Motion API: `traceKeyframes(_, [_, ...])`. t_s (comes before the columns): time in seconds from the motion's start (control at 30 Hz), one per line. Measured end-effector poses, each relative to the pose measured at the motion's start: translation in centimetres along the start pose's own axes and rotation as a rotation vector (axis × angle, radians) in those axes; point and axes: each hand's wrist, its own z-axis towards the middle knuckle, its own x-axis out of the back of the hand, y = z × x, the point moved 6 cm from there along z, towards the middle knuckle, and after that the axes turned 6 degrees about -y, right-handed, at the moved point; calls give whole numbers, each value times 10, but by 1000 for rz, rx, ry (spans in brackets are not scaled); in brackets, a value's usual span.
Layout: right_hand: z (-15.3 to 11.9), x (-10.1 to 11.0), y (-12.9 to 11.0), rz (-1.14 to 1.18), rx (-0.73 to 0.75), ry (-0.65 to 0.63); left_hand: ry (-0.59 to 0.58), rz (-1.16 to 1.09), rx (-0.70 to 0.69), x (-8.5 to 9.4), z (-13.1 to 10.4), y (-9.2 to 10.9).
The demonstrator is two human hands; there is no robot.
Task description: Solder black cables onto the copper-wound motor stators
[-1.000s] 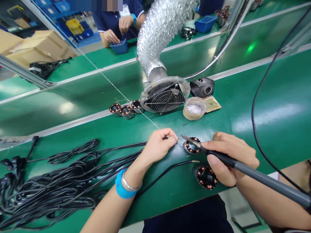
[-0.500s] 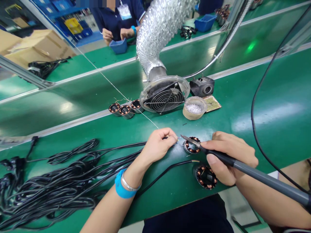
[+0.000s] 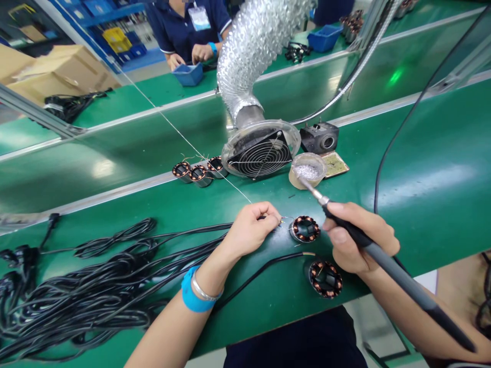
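Observation:
My left hand (image 3: 255,227) is closed on the end of a black cable (image 3: 199,230), whose thin wires stick out beside a copper-wound stator (image 3: 305,229). The solder wire (image 3: 180,137) runs down to this hand. A soldering iron (image 3: 355,236) is gripped in my right hand (image 3: 358,237), its tip at the near rim of a round tub (image 3: 307,171) with silvery bits inside. Below the first stator lies a second stator (image 3: 325,279), near a cable end with coloured wires (image 3: 307,254).
A fume duct with a fan grille (image 3: 263,156) hangs over the bench. Behind the tub is an iron holder (image 3: 320,137). Several black cables (image 3: 84,291) cover the left side. Three stators (image 3: 198,175) stand at the back edge. Across the bench a person (image 3: 192,30) handles a blue bin (image 3: 187,74).
My right hand has swung the soldering iron's tip up from the wires beside the stator to the tub. My left hand has stayed in place. The opposite person's hands have shifted slightly.

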Motion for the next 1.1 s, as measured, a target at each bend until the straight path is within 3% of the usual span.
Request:
traceKeyframes(0.1, [0,-6,6,-8,-110,-59,-29,-10,14,-3,-2,2])
traceKeyframes(0.3, [8,-33,4,120,-140,-396,-173,9,-38,-13,-10,5])
traceKeyframes(0.5, [5,-35,2,94,-117,-385,-228,32,-34,-12,-16,6])
traceKeyframes(0.6, [3,-33,2,74,-133,-398,-185,-27,-14,-13,-16,5])
traceKeyframes(0.7, [4,-31,1,57,-122,-410,-103,-222,76,-17,-16,-1])
traceKeyframes(0.8, [4,-29,7,46,-201,-407,-5,-363,162,-22,-17,-8])
traceKeyframes(0.9, [0,-32,15,53,-316,-449,48,-397,183,-26,-19,-11])
traceKeyframes(1.0, [-4,-36,18,86,-337,-494,77,-388,174,-28,-22,-14])
traceKeyframes(1.1, [-5,-33,21,99,-340,-455,110,-352,163,-28,-24,-18])
